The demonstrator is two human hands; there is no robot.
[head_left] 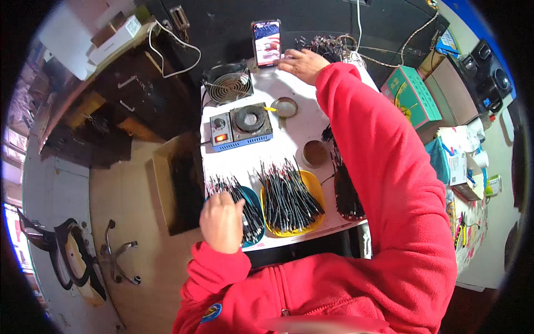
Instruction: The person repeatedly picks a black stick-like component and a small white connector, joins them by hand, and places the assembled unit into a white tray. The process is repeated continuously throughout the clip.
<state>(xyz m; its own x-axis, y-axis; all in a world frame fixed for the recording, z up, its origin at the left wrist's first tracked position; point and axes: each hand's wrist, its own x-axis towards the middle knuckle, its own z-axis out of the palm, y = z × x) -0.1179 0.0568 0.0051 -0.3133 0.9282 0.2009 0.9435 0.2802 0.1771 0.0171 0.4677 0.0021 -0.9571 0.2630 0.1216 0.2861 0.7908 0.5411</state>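
Observation:
My right hand [303, 65] reaches to the back of the white table, fingers stretched out and apart at the lower right edge of an upright phone [267, 44] with a lit screen. Whether the fingertips touch it I cannot tell. My left hand [222, 224] is at the near left edge, curled over a teal basket [255, 200] of short black cables [253, 220]. Its fingertips are partly hidden, and what they hold does not show. Beside it stands a yellow basket [320, 195] packed with more black cables [289, 200] with thin bared ends.
A small heating unit with a round pot [249, 118] and a lit orange switch sits mid-table. Behind it is a fan [228, 86]; beside it, a round metal dish [286, 107]. A brown round tin [315, 153] lies nearer. A green box [410, 97] stands right of the table.

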